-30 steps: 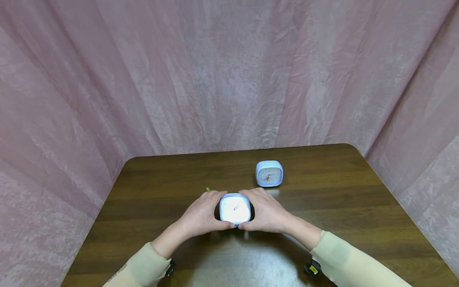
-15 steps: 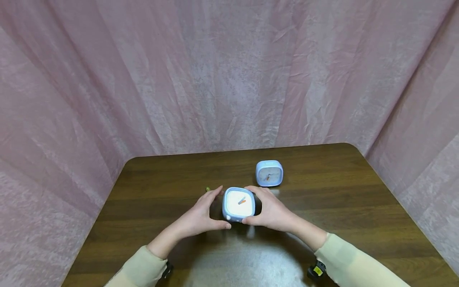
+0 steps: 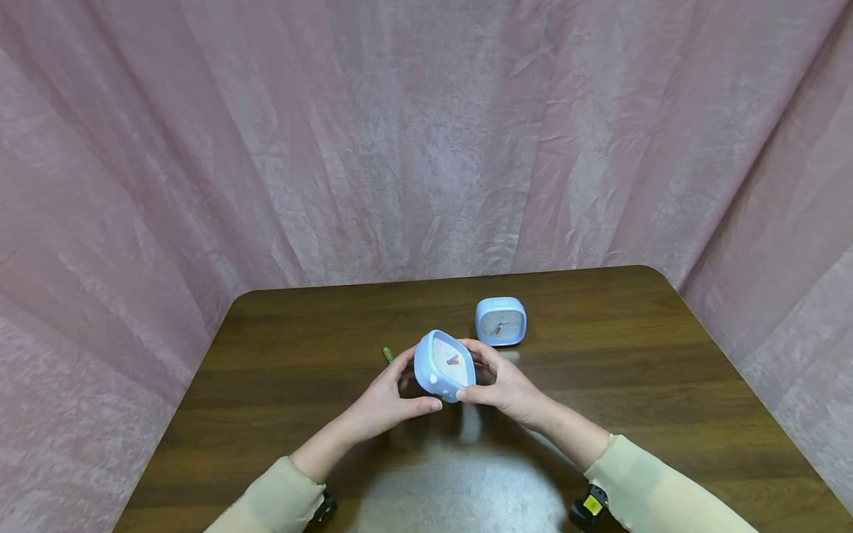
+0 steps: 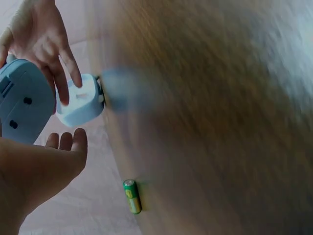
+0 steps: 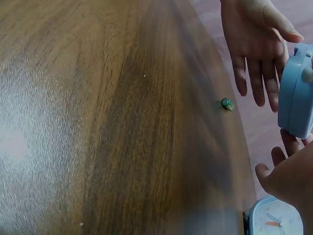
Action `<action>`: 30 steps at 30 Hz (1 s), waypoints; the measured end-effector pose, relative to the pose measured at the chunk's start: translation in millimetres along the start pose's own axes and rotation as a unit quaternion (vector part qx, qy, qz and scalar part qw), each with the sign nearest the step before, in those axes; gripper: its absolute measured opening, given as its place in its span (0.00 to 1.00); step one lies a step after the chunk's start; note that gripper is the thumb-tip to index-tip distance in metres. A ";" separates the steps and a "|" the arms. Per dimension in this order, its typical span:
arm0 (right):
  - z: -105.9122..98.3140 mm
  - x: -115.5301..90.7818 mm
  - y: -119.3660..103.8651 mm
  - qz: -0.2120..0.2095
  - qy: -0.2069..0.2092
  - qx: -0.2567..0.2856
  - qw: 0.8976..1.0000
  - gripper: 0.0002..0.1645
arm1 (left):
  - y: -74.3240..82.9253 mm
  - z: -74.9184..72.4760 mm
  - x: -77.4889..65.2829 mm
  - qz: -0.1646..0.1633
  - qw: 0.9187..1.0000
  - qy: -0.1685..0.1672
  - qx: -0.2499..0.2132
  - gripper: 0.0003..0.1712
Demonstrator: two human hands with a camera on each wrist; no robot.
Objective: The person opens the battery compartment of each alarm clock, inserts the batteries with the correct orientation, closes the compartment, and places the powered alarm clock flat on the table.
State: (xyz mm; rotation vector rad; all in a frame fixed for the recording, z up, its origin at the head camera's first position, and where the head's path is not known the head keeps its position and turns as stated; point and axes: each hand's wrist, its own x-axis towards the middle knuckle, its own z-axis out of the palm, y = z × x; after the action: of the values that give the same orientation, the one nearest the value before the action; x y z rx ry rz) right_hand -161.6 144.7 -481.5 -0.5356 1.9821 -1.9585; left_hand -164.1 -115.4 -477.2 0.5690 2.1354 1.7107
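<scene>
A light-blue square alarm clock, its white dial turned toward the right, is held tilted above the table. My right hand holds it, with the thumb on the lower right corner and the fingers behind the right edge. My left hand is at its left side, thumb apart below and fingertips near the upper left edge; contact is unclear. In the right wrist view the left hand's fingers are mostly straight. The left wrist view shows the clock's back with two dark knobs.
A second light-blue alarm clock stands upright behind my right hand. A green and yellow battery lies on the brown wooden table, just beyond my left fingers. Pink curtains hang around the table's back and sides.
Both hands held the clock face up; my left hand has since loosened. The clock has risen, tilted and turned, showing its side. More of the battery shows. The second clock stays put.
</scene>
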 end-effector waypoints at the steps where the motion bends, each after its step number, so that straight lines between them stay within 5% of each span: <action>1: 0.1 -0.4 -0.3 0.002 0.001 0.007 1.000 0.47 | 0.1 0.9 0.8 0.001 1.000 0.001 -0.006 0.52; 12: 3.0 -0.4 0.0 -0.003 -0.011 0.047 0.999 0.46 | 2.3 9.9 6.1 0.007 1.000 0.011 -0.003 0.48; 30: -0.5 -1.3 2.8 -0.025 -0.036 -0.009 0.999 0.46 | 4.7 4.9 8.1 0.014 1.000 0.012 0.022 0.48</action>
State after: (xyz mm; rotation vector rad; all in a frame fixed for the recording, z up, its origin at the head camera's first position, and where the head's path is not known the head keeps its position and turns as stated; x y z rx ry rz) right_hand -160.8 145.7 -484.4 -0.6570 1.9617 -1.9235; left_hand -168.2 -106.3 -473.8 0.5965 2.1974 1.6980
